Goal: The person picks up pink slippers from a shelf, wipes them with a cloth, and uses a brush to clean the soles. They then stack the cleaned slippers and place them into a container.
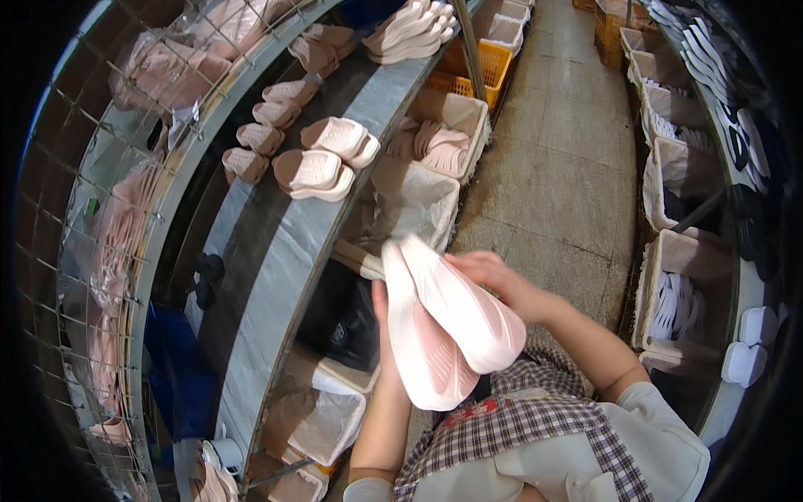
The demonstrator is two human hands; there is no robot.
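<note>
Both of my hands hold a pair of pale pink shoes in front of my apron. The left shoe (427,343) and the right shoe (468,309) lie side by side, slightly overlapping, their narrow ends close together and pointing away from me. My left hand (386,335) grips the outer edge of the left shoe, most of its fingers hidden behind it. Along the outer side of the right shoe, my right hand (502,283) is closed, its fingertips partly hidden. Left of them, finished-looking pink clogs (322,171) stand on the grey bench.
The long bench (272,243) curves along my left, with more clogs (251,138) and a stack of pale soles (410,33). Lined baskets (418,197) stand under its edge. Across the aisle floor (552,159), further baskets (682,251) hold white pieces. Wire mesh (50,276) borders the far left.
</note>
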